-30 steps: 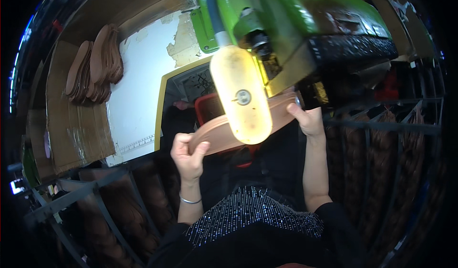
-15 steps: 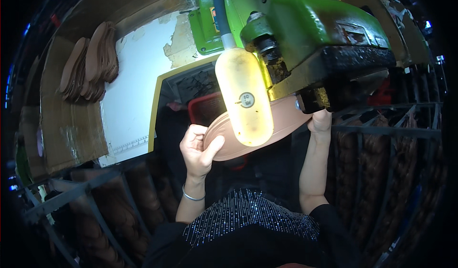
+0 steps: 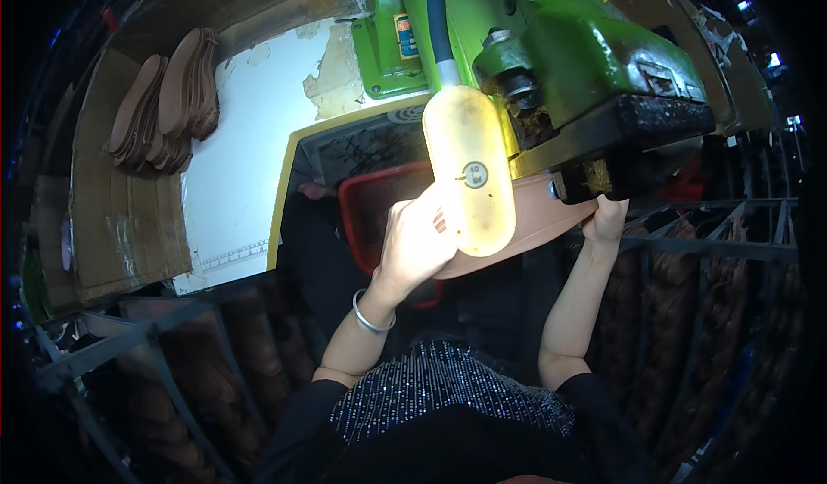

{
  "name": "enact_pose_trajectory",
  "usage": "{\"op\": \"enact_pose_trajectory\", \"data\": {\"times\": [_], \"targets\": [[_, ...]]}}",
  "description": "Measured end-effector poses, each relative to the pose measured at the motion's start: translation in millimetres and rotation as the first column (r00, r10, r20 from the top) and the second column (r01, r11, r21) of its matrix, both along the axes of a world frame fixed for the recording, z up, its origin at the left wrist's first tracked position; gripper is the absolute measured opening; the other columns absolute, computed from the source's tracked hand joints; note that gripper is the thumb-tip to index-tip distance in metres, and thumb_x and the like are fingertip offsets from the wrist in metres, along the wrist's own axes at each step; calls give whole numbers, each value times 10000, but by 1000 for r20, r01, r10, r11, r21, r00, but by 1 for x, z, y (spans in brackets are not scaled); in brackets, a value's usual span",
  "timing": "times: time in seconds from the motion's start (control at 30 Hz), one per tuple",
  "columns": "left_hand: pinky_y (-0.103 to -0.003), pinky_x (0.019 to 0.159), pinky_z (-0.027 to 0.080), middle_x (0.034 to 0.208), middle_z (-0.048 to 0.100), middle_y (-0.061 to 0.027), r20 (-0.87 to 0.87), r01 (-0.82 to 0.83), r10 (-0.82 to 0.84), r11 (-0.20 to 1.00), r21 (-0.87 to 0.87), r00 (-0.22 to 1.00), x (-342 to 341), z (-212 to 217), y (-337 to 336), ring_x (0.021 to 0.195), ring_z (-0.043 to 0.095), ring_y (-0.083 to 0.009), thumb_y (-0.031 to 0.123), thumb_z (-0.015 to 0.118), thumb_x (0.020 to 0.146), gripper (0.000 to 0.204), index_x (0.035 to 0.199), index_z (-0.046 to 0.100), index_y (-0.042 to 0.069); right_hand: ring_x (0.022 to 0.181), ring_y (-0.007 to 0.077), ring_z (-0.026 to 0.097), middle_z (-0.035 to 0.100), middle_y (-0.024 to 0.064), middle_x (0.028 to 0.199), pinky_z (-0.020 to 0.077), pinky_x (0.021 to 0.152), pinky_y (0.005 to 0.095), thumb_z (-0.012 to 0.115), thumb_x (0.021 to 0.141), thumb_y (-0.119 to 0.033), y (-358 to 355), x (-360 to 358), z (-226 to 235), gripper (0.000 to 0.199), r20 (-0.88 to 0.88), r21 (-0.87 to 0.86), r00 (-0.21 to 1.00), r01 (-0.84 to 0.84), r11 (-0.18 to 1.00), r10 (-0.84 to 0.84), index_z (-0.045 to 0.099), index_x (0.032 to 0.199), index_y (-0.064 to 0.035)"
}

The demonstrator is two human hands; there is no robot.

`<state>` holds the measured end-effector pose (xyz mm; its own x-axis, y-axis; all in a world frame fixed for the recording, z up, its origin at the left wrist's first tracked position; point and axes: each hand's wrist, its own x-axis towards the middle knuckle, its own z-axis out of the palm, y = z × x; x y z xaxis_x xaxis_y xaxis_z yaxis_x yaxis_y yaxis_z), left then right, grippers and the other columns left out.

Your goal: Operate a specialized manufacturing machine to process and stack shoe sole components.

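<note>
A tan shoe sole lies flat under the head of a green machine. My left hand grips its near left end, with a silver bangle on that wrist. My right hand holds the sole's right end, right under the machine's dark foot. A pale yellow oblong cover on a blue hose hangs in front and hides the middle of the sole.
A red bin sits below the sole. A stack of brown soles lies on cardboard at the upper left, beside a white board. Metal racks filled with brown soles stand on both sides.
Both hands have pushed the sole up and to the right, further under the machine head. My left hand has slid closer to the yellow cover.
</note>
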<state>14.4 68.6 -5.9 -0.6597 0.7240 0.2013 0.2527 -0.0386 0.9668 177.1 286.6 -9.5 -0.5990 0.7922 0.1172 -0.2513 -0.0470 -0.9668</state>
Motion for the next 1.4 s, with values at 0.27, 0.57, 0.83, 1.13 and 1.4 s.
{"op": "enact_pose_trajectory", "data": {"times": [0.27,0.57,0.83,1.13,1.4], "targets": [[-246,576,468,699,646,-90,136,45,-51,998,42,989,-21,0,-23,603,586,-102,62,714,740,151,833,637,-29,886,160,598,610,76,1018,481,790,279,566,820,-17,-17,-18,-9,279,-65,23,965,-252,967,253,567,1098,10],[-215,557,487,719,676,-80,57,-19,20,1000,-21,998,-22,-7,-44,623,631,-84,68,771,694,190,815,652,-15,955,168,567,594,78,1052,422,865,286,610,753,-11,-32,-19,3,387,118,213,970,-233,949,212,535,1131,31],[-274,552,468,696,639,-102,-27,31,-27,984,173,999,-4,-8,12,576,601,-141,63,703,735,144,826,631,-23,856,134,617,646,84,947,469,775,241,557,829,-19,13,-3,-4,188,-78,-129,997,-33,991,23,594,999,52],[-202,540,430,683,627,-30,333,71,-78,997,34,940,-33,-5,-32,592,540,-53,52,728,742,118,778,645,-24,1002,175,556,581,79,1089,414,905,310,651,779,-60,-31,-29,-10,390,-42,-45,988,-154,987,152,528,1144,3],[-170,518,384,656,593,-1,414,56,-58,998,18,908,-41,-52,-85,579,501,-20,24,688,782,149,709,558,12,934,185,604,600,154,1086,472,824,275,615,815,-13,-72,-46,-11,389,28,77,949,-317,945,316,481,1166,86]]}}
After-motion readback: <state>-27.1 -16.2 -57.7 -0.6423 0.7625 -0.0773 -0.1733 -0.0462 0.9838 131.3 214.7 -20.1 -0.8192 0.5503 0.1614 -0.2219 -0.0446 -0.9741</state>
